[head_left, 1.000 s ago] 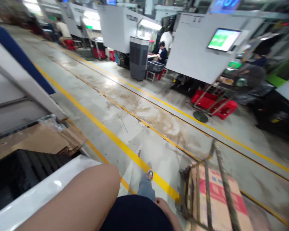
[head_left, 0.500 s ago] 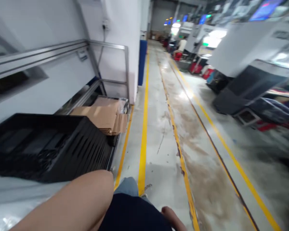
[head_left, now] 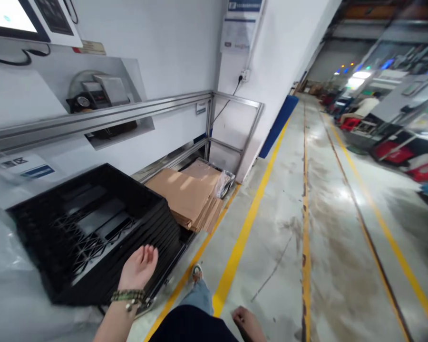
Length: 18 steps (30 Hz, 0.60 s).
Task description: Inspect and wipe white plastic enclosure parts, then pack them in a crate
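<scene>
My left hand (head_left: 139,267), with a beaded bracelet at its wrist, hangs in front of the side of a stack of black plastic crates (head_left: 164,221). Its fingers curl loosely and nothing shows in them. At the bottom middle, my right hand (head_left: 245,322) hangs over the floor with its fingers curled in; whatever they might hold is hidden. Beyond the crates lies a pile of flattened brown cardboard (head_left: 185,192), with some clear plastic film (head_left: 221,184) at its right end.
A metal frame rail (head_left: 135,110) runs along the white wall. Yellow lines (head_left: 249,218) mark the floor walkway. On the right, a seated person (head_left: 365,107) is beside machines and red stools (head_left: 350,124). A screen (head_left: 12,19) is at the upper left.
The view has turned left, bringing in the screen and more of the wall and crates. My left hand has come into view, where only the arm showed before. My right hand remains low.
</scene>
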Motion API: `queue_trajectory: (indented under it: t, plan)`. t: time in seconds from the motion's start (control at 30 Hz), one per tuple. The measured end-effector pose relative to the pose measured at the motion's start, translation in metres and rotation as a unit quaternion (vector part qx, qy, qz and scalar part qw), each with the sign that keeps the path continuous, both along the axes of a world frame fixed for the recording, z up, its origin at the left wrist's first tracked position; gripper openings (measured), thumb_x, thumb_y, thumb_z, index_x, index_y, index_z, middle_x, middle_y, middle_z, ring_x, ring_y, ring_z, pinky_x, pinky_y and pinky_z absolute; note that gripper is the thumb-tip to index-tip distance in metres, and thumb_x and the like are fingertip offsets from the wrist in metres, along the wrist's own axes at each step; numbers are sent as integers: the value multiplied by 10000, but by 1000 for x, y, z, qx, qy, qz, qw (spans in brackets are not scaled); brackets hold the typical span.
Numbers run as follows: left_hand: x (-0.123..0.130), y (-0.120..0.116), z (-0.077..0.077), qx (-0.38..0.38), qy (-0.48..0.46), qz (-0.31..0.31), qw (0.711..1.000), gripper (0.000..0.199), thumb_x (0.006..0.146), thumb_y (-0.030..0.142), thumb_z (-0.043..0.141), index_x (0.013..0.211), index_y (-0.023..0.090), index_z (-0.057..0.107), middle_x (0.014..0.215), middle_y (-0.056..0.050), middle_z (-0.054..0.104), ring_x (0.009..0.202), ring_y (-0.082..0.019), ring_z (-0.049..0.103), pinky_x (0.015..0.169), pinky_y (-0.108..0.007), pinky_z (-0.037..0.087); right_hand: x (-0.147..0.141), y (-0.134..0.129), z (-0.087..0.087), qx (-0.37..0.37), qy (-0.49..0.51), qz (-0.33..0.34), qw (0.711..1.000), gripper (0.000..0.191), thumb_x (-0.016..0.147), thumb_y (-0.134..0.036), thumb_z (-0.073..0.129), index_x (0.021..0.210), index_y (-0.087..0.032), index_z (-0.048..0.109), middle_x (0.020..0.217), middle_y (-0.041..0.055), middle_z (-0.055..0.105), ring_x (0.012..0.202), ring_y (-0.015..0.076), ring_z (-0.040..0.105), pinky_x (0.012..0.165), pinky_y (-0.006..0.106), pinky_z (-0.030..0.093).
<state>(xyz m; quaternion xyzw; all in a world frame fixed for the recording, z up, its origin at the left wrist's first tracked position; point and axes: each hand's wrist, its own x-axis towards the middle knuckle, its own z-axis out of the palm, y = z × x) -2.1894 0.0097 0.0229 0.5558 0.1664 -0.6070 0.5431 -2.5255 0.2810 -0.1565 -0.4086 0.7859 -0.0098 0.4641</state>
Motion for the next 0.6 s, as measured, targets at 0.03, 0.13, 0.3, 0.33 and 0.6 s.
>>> queue_trajectory:
  t: [0.03,0.13,0.3,0.33,0.6]
  plan:
    - [0,-14,-7,33,-1,26,999,91,988,166,527,1061,163,582,923,-5,578,706,-104,607,640,-250,582,-9,-20,2,-6,-8,9,1000,273,998,-396,564,933,-156,677,934,17,712,912,179,678,889,369,529]
    - [8,-53,-20,90,10,85,992,111,992,143,439,1028,176,538,882,2,528,632,-85,584,559,-190,561,-40,-76,5,-3,-19,40,999,269,989,-395,569,922,-158,677,907,13,718,886,179,682,868,357,524]
    - [15,-88,-21,73,60,139,986,220,964,158,499,1182,130,522,991,-82,619,826,-174,702,657,-263,648,-83,-170,-3,26,-13,113,993,173,984,-362,597,915,-223,676,933,20,724,935,183,688,896,353,530]
    - [13,-90,-20,66,56,155,984,247,960,171,525,1203,127,523,1007,-89,632,855,-182,711,683,-273,655,-87,-191,-7,29,-17,135,990,144,979,-356,612,918,-244,680,957,18,725,952,183,687,895,341,533]
    - [2,-126,-26,112,-29,238,964,227,985,264,497,1017,95,646,898,-99,691,765,-185,702,582,-284,626,-103,-359,-44,31,-50,290,955,253,948,-397,658,1101,-196,674,1114,40,681,1049,225,667,901,385,556]
